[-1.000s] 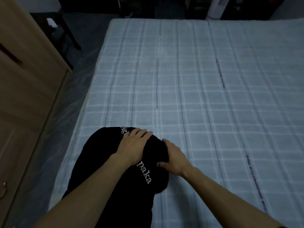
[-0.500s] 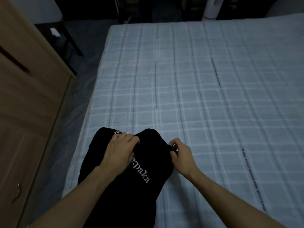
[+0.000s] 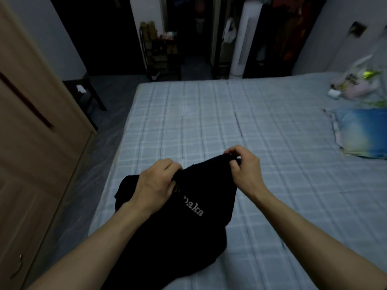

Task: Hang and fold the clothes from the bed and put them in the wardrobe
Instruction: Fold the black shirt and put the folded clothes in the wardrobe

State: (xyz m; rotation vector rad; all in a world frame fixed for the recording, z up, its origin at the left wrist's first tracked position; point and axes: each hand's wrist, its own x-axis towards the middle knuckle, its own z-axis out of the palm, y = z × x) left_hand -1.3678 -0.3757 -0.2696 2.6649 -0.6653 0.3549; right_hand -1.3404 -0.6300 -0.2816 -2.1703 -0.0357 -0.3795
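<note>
Head view: both hands now lift the top edge of the black garment [image 3: 201, 197] up off the bed [image 3: 209, 122]. Half a second ago the cloth lay lower and flatter, and the hands sat close to the sheet. A second ago the left hand lay flat on top of it. The camera has also tipped up, so more of the room shows now.

The left hand [image 3: 156, 186] curls its fingers over the cloth and grips a bunch of it. The right hand [image 3: 244, 168] pinches the far corner between thumb and fingers. The cloth stretches in a soft line between the two hands. The rest of it hangs down and piles on the near left part of the bed.

The garment is soft and floppy, with folds. It has white letters that end in "paka" just under the left hand. What kind of clothing it is, I cannot tell, because it is dark and bunched.

The bed has a pale blue sheet with a square check and thin dark stripes. It looks flat and smooth. A blue pillow [image 3: 362, 132] lies at the right edge. A crinkly plastic bag [image 3: 356, 80] sits behind it. The wooden wardrobe [image 3: 31, 143] stands on the left, smooth and light brown. A tall white fan [image 3: 243, 38] stands past the bed.
</note>
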